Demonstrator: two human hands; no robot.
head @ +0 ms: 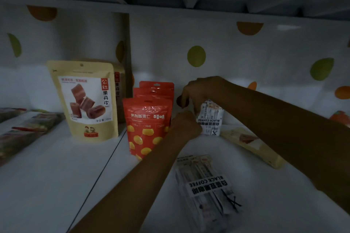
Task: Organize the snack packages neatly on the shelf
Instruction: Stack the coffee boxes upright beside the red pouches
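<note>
– On the white shelf board (56,166), what is there, and how is the place around it?

– The light is dim. Behind the board is a white back wall with orange and green dots (227,53), and a thin upright divider (129,53) rises behind and to the left of the front red pouch with yellow chestnuts (145,125). I will give every place from this pouch.

– How many of each thing?

– There are three red pouches, standing one behind the other. Two beige stand-up pouches (85,100) stand to its left, also one behind the other. There are two white coffee-stick packs: the upright coffee pack (210,121) is just to its right, and the flat coffee pack (208,183) lies in front of it, to the right. One long pale yellow pack (251,145) lies further right. Far to the left lie some blurred flat packs (24,130); I cannot count them.

– Can you read any writing?

– The red pouch says "熟制板栗仁" and "百草味". The beige one says "公社" and "果丹皮". Both coffee packs say "BLACK COFFEE", and the words are upside down.

– And the hands?

– The right hand (197,91) reaches from above, and its curled fingers hold the top of the upright coffee pack. The left hand (185,125) is curled against the left edge of that pack. Its fingers are hidden, so I cannot tell if it grips.
</note>
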